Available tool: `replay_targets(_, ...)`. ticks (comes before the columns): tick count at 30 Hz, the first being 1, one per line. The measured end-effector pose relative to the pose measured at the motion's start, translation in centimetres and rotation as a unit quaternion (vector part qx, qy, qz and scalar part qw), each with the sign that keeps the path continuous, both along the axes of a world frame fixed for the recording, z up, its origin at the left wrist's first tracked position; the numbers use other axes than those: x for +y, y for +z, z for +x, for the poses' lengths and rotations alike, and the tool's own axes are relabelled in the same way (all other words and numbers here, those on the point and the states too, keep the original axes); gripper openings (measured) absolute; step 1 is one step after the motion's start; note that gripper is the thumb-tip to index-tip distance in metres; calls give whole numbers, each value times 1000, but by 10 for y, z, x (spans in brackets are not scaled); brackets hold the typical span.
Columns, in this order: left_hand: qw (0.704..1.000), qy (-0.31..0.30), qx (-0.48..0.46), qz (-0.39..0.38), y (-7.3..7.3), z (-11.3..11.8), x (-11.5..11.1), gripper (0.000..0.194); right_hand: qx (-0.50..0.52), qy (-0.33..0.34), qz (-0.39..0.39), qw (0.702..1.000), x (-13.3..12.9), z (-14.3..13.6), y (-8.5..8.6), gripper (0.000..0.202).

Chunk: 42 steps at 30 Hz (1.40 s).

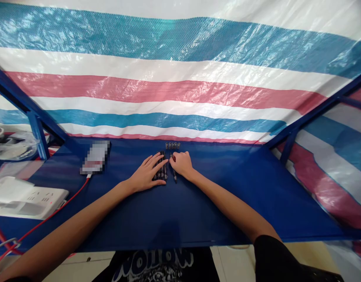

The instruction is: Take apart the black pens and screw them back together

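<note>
Fingers spread, my left hand point(147, 173) lies over a tight row of dark pens point(165, 166) side by side on the blue table; it partly covers them. To the right of that row, my right hand point(183, 163) is closed around the upper part of a single dark pen point(175, 177). This pen's lower end points toward me, slightly tilted, and its top is hidden by the fingers. Just beyond both hands, several small grey cylinders point(172, 145) with dark marks stand in a short line.
A phone point(95, 157), blurred out, lies to the left on the table point(227, 196), with a red cable point(76, 194) plugged in. A white power strip point(42, 201) and plastic bags point(16, 147) are farther left. Striped sheeting point(168, 92) and blue frame bars point(304, 117) bound the back and sides.
</note>
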<state>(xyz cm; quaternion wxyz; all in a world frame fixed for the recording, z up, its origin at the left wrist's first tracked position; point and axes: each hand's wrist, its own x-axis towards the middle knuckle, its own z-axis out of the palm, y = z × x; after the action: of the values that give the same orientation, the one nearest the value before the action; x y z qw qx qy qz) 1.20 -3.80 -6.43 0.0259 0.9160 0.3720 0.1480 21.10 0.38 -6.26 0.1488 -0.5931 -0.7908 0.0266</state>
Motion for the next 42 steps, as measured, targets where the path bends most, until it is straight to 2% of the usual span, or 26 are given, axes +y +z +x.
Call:
replay_targets(5, 999, -24, -28, -21, 12, -8, 11, 82, -6, 0, -8, 1000, 0, 0, 2, 28)
replay_targets(10, 996, -80, 15, -29, 21, -22, 22, 96, -2, 3, -1, 1000, 0, 1, 2, 28)
replay_targets(19, 996, -73, 31, -31, 16, -29, 20, 91, 2, 5, 0, 1000, 0, 1, 1, 28)
replay_targets(24, 995, -64, 51, -51, 10, -30, 16, 96, 4, 9, 1, 1000, 0, 1, 1, 28)
replay_targets(30, 995, -51, 78, -39, 0, -19, 8, 89, 1, 8, 1, 1000, -1, 1, 2, 27)
replay_targets(42, 998, -15, 52, -38, -4, -5, 2, 90, -6, 3, 1, 1000, -1, 0, 1, 26)
